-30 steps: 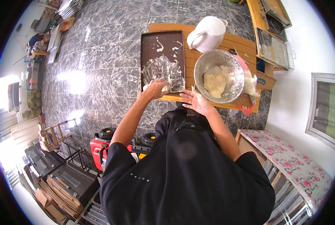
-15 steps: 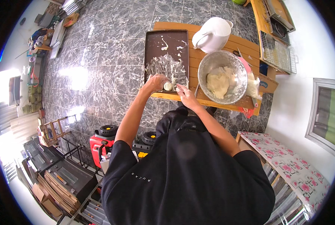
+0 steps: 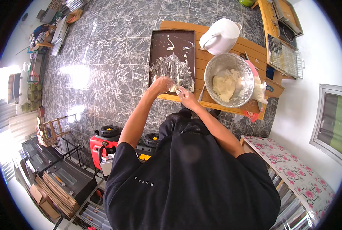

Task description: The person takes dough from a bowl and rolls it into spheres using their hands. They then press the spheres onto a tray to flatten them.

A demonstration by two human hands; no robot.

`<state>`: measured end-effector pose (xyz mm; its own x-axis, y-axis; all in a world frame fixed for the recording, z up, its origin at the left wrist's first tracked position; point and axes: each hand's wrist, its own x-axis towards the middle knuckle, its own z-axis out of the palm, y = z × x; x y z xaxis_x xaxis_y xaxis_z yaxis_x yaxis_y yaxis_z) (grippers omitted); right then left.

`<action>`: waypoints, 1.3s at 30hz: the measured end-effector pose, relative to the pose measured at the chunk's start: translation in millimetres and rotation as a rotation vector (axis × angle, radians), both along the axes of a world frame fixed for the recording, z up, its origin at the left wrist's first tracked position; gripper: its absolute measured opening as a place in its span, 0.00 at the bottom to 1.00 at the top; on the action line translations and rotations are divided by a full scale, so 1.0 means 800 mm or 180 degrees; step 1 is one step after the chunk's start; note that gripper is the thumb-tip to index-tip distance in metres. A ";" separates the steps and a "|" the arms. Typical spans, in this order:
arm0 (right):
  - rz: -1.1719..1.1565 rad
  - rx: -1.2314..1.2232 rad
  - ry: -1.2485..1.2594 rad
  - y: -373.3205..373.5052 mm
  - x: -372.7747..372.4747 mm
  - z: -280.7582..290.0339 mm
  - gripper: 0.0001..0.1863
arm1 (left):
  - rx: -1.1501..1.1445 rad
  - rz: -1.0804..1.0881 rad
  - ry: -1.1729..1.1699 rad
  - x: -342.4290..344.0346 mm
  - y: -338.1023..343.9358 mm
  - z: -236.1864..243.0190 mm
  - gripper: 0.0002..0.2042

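Observation:
A small pale ball of dough (image 3: 173, 88) with ridges on it is at the near edge of a dark baking tray (image 3: 172, 38). My left hand (image 3: 162, 84) curls around its left side, fingers bent over it. From the right, my right hand (image 3: 187, 98) has its fingers drawn together against the ball; flour or grease whitens both hands. White smears of fat (image 3: 171, 66) coat the near half of the tray. To the right, a large metal bowl (image 3: 248, 90) holds a big lump of dough (image 3: 224, 87). Fingertip contact is too small to see clearly.
A white pitcher (image 3: 220, 36) stands behind the bowl on the brown wooden table (image 3: 247, 46). A plastic bag (image 3: 259, 91) lies right of the bowl. Red machine (image 3: 98, 149) sits on the floor at left. A flower-patterned surface (image 3: 289, 165) is at right.
My right hand has come closer to the dough ball, its spread fingers now drawn in against it. My left hand has shifted slightly right, covering more of the ball.

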<state>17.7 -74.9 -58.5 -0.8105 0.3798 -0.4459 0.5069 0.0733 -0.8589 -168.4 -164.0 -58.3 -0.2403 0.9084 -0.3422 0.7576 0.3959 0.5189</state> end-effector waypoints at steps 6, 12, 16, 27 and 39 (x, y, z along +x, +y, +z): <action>-0.0142 0.0284 0.0323 -0.010 -0.005 -0.019 0.24 | -0.0127 -0.0025 -0.0014 -0.003 0.003 -0.007 0.10; 0.0087 0.0742 0.0423 -0.003 -0.006 -0.039 0.20 | -0.0285 0.0041 -0.0045 0.000 0.007 -0.003 0.11; -0.0104 0.0698 0.0262 0.002 0.001 -0.017 0.18 | 0.0462 0.0422 -0.0005 -0.001 0.003 0.007 0.11; -0.1328 0.1034 0.0863 0.086 0.104 0.087 0.11 | 0.1934 0.1042 -0.0884 0.174 0.085 0.068 0.07; -0.0433 0.2301 0.0047 0.201 0.190 0.070 0.30 | 0.0109 0.0024 -0.0034 0.251 0.210 0.032 0.30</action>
<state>169.4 85.6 -2.8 -0.7392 0.6725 -0.0354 0.5406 0.5612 -0.6267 32.4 3.7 -32.6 -0.2435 0.9178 -0.3135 0.7490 0.3833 0.5404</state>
